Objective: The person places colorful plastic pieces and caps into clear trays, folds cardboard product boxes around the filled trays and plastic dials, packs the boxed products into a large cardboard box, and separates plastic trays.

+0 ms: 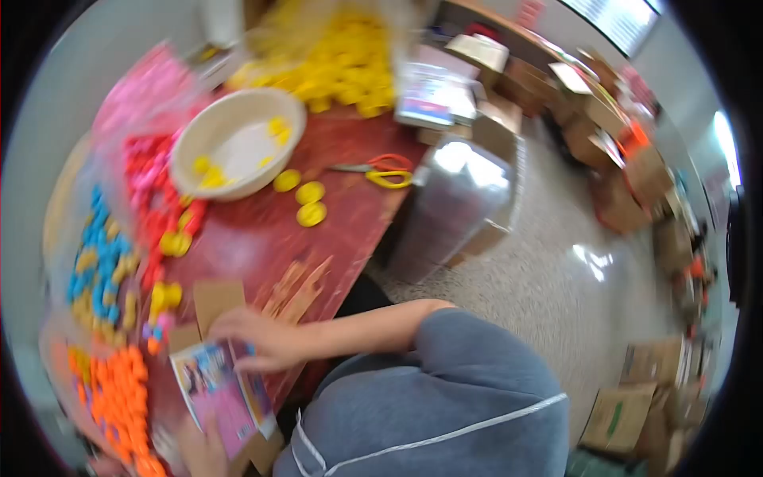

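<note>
A printed pink and purple box [218, 397] with brown cardboard flaps lies at the table's near edge, lower left in the head view. My left hand [204, 449] grips its lower side, blurred and partly cut off by the frame. At the upper end of the box, my right hand [266, 340] is bent round the edge beside an upright flap [218, 302]. A small blue bit shows by its fingers; what it is cannot be made out. Yellow spools [164, 296] and small coloured pieces stand just beyond the box.
On the red table [238, 246] are a white basin [181, 159] with yellow discs, scissors [381, 169], torn cardboard strips [298, 290], and heaps of orange [119, 393], blue [99, 270], red and yellow pieces. Cartons and a plastic-wrapped stack [453, 207] stand right of it.
</note>
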The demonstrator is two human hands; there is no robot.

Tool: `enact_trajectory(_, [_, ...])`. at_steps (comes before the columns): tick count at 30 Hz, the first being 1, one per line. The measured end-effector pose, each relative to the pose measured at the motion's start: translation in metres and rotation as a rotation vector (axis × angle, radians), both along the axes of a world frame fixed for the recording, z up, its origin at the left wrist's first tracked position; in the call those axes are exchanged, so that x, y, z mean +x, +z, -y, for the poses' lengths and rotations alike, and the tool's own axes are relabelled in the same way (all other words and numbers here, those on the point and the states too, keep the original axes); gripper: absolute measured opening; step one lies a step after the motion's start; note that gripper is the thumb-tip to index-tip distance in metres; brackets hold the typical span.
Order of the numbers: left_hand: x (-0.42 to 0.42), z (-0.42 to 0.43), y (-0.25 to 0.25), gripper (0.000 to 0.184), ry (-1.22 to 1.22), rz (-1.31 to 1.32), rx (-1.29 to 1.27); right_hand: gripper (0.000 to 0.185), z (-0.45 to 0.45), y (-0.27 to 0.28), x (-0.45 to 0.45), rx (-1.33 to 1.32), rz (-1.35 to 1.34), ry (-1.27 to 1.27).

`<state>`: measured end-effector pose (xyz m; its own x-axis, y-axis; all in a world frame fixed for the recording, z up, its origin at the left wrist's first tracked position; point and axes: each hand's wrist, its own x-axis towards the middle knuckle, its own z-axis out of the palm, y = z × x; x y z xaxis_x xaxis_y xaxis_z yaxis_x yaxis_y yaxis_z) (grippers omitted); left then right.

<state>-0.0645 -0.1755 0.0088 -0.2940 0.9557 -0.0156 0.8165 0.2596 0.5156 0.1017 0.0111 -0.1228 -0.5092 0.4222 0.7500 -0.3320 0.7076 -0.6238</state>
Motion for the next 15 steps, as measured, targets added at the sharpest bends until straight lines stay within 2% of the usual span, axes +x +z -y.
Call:
enact_trajectory(1, [0.002,-0.012,-0.001,0.023,-0.145,-0.159,-0.118,0.055,0.005,-0.005,-0.009,-0.066,-0.009,0.021])
enact_trajectory(2, [0.004,-0.02,-0.002,0.028,-0.106,-0.135,-0.256,0.057,0.007,-0.012,-0.016,-0.136,-0.025,0.059])
enact_trajectory(3, [0.011,-0.024,0.004,0.036,-0.048,-0.119,-0.4,0.05,0.01,-0.007,-0.017,-0.188,-0.073,0.026])
enact_trajectory(4, [0.015,-0.028,0.004,0.036,-0.084,-0.129,-0.39,0.047,0.011,-0.005,-0.018,-0.393,-0.026,0.076])
enact_trajectory(5, [0.02,-0.029,0.002,0.039,-0.111,-0.03,-0.303,0.044,0.012,-0.005,-0.017,-0.603,0.016,0.131])
enact_trajectory(6, [0.024,-0.03,0.0,0.043,-0.141,0.075,-0.224,0.044,0.008,-0.015,-0.023,-0.604,0.008,0.094])
enact_trajectory(8, [0.026,-0.034,-0.008,0.052,-0.21,0.299,-0.083,0.038,-0.01,-0.038,-0.033,-0.495,0.173,0.208])
enact_trajectory(9, [0.016,-0.042,-0.019,0.052,-0.25,0.304,-0.091,0.038,-0.017,-0.04,-0.026,-0.501,0.169,0.166])
enact_trajectory(13, [-0.042,-0.045,-0.08,0.065,-0.675,-0.204,0.221,0.037,-0.036,-0.046,-0.01,-0.307,0.499,0.295])
enact_trajectory(14, [-0.058,-0.048,-0.095,0.069,-0.765,-0.332,0.309,0.037,-0.034,-0.046,-0.005,-0.309,0.497,0.278])
enact_trajectory(15, [-0.073,-0.049,-0.112,0.072,-0.849,-0.459,0.403,0.04,-0.027,-0.046,0.005,-0.298,0.522,0.15])
